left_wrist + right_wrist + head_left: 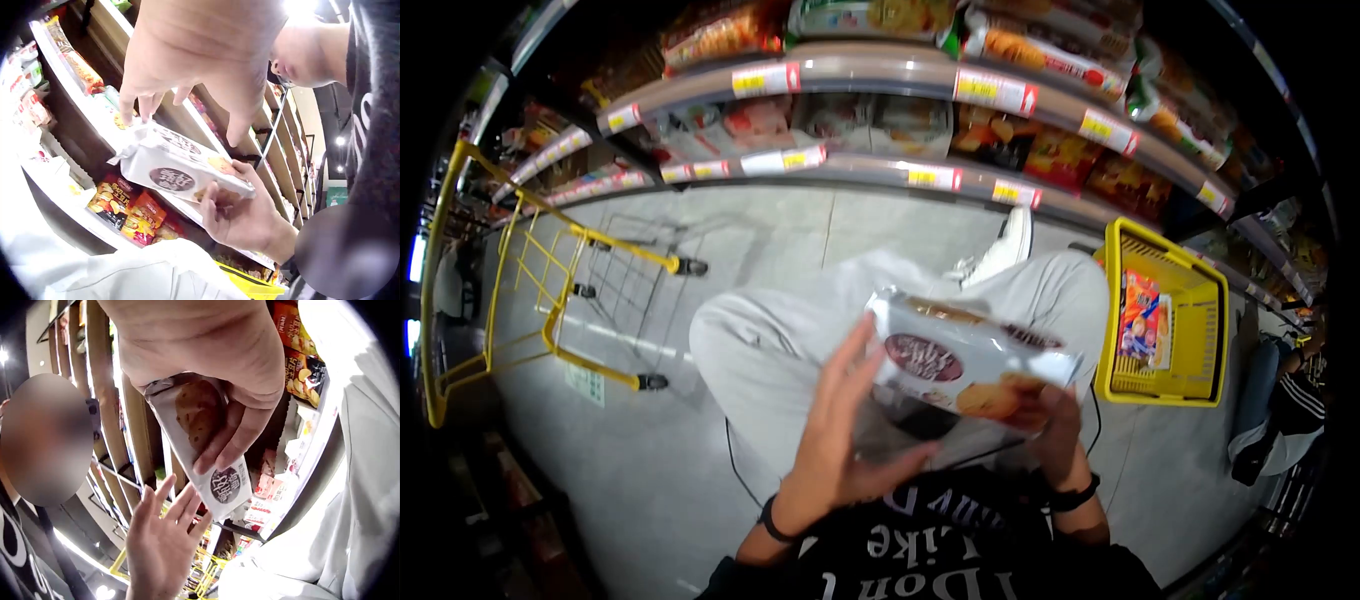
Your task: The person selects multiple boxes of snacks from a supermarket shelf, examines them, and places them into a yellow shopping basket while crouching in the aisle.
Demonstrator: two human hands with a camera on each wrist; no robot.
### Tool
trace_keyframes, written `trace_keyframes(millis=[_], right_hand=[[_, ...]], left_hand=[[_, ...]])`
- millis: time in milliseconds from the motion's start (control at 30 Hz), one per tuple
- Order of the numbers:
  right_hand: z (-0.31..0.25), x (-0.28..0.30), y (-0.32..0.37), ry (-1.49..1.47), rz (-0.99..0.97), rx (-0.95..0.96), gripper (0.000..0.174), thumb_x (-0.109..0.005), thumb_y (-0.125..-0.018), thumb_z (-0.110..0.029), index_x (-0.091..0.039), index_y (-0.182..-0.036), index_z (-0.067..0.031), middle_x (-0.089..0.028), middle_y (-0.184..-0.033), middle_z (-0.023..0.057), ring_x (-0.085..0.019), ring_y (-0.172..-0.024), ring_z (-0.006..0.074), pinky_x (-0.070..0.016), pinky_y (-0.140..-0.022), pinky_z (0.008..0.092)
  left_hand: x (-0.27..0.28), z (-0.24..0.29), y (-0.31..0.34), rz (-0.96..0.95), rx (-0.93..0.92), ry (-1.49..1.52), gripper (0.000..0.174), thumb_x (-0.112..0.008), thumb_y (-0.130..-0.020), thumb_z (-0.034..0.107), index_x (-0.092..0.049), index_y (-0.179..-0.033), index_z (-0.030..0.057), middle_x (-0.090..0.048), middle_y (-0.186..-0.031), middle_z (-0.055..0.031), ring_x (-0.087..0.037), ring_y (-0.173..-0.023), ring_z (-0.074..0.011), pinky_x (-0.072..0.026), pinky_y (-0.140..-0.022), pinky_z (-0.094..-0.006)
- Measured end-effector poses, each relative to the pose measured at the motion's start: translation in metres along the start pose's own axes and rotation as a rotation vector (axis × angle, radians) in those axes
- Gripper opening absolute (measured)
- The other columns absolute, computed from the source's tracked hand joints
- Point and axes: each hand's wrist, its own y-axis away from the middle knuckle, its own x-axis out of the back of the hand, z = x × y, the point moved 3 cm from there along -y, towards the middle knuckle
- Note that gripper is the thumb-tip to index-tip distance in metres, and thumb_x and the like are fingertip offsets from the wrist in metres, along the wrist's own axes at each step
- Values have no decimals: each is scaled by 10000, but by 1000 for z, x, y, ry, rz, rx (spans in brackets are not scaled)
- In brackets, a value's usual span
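A white and silver cookie packet (945,362), printed with a dark oval logo and cookies, is held above the person's lap. The right hand (1060,435) grips one end of it, fingers bent over the printed side in the right wrist view. At the packet's other end is the left hand (832,440), its fingers straight and the thumb spread away. In the left wrist view, the fingertips of this left hand (200,56) are right at the crimped end of the packet (181,165).
A yellow basket (1112,330) holding a colourful snack pack (1140,315) stands on the right. To the left is a yellow-framed trolley (550,325). Shelves (860,75) of packaged snacks with price tags run across the front. Another person (1280,410) is at the far right.
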Motion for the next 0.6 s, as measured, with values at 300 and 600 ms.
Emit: trace_keyframes(millis=[300, 600], right_hand=[[-5, -1, 0, 67, 222, -55, 649, -539, -935, -587, -680, -1097, 25, -752, -907, 165, -749, -836, 252, -620, -735, 342], [3, 4, -12, -3, -38, -30, 626, -485, -987, -565, -601, -1277, -22, -712, -1159, 139, -718, -1022, 246, -598, -878, 370]], left_hand=[[-7, -24, 6, -19, 301, 175, 1142, -991, -610, 129, -352, -1553, 33, -423, -1567, -230, -496, -1389, -352, -417, -1130, -450], [-4, -30, 9, 15, 353, 216, 1142, -999, -588, 117, -373, -1538, 15, -465, -1540, -221, -548, -1346, -323, -462, -1101, -435]])
